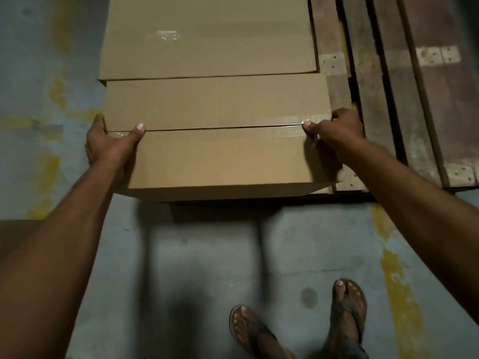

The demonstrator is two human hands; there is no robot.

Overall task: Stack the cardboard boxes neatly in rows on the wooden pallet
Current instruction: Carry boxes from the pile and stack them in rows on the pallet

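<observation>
Head view: left hand (108, 143) and right hand (337, 130) clasp opposite ends of the brown taped rectangular cardboard box (220, 154), likely stiff and light, best held there.

Warehouse: wooden pallet (404, 104), painted concrete floor (207, 268) (worn), boxes (207, 37).

Dim, warm light. Dark shadows lie on the floor (181, 268) below your box (220, 156). Tape (166, 35) on the far box (207, 55) glints. Soft blur throughout; pallet slats (388, 86) bow at your frame's edge.
</observation>
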